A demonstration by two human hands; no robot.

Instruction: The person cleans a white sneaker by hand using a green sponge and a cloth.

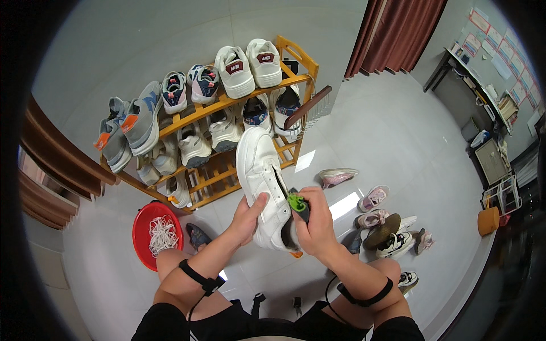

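Observation:
A white sneaker [265, 174] is held up in front of me, toe pointing away, with bare eyelets down its upper. My left hand [247, 221] grips its left side, thumb lying on the upper. At the right, my right hand [316, 219] is closed around a bunched dark grey and bright green item [298, 203], possibly cloth. That item sits against the sneaker's side near the ankle opening; the exact contact is hidden by my fingers. A small orange piece [296, 255] shows below the heel, and I cannot tell what it belongs to.
A wooden shoe rack [200, 111] bearing several shoes stands ahead. Left of my knees is a red basin [137, 226] with white shoelaces [163, 234] in it. Several shoes, including a pink and white one [373, 198], lie on the floor at right. A desk [482, 91] stands farther off.

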